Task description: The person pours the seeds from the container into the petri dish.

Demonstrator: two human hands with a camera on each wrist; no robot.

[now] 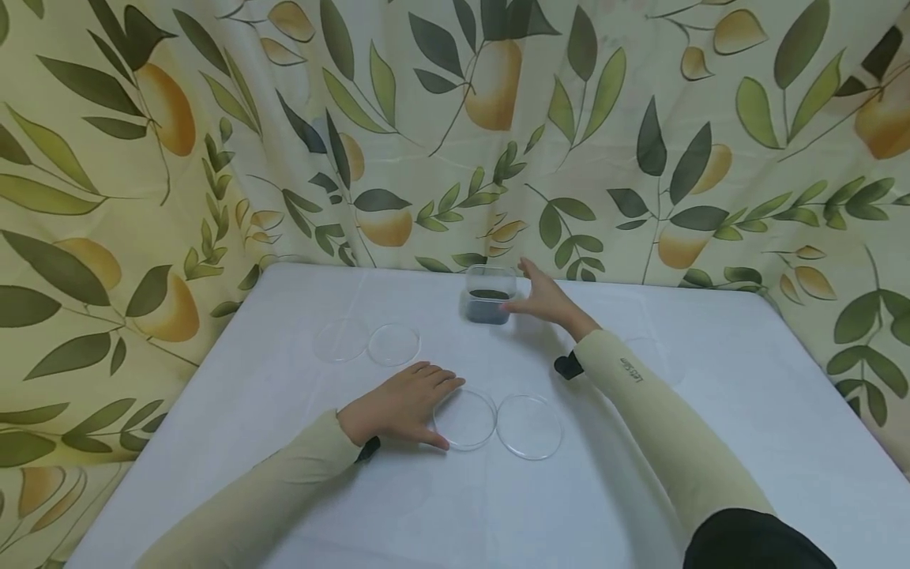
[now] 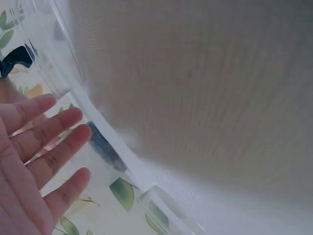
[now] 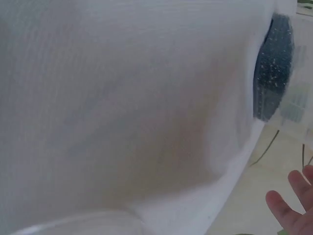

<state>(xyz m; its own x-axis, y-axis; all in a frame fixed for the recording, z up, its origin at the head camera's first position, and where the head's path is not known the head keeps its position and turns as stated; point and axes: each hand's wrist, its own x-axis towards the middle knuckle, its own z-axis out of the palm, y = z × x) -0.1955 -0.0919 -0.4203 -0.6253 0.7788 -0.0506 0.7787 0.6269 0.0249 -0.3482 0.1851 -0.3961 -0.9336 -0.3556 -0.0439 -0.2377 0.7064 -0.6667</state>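
My left hand (image 1: 405,405) lies by the left rim of a clear round dish (image 1: 495,419), thumb and fingers spread; whether it touches the rim I cannot tell. In the left wrist view its fingers (image 2: 58,154) are nearly straight and apart. Close against that dish is a second clear round dish (image 1: 562,431). My right hand (image 1: 546,300) reaches to the right side of a clear container (image 1: 490,278), fingers spread and thumb at its front. Dark granular material (image 3: 274,68) fills the container's lower part. Contact there is unclear.
Two more clear round dishes, one fainter (image 1: 315,341) and one sharper (image 1: 394,365), lie at the back left. A very faint round outline shows right of the right sleeve (image 1: 640,395). Behind the white tabletop (image 1: 235,395) hangs a leaf-and-fruit patterned curtain (image 1: 455,190).
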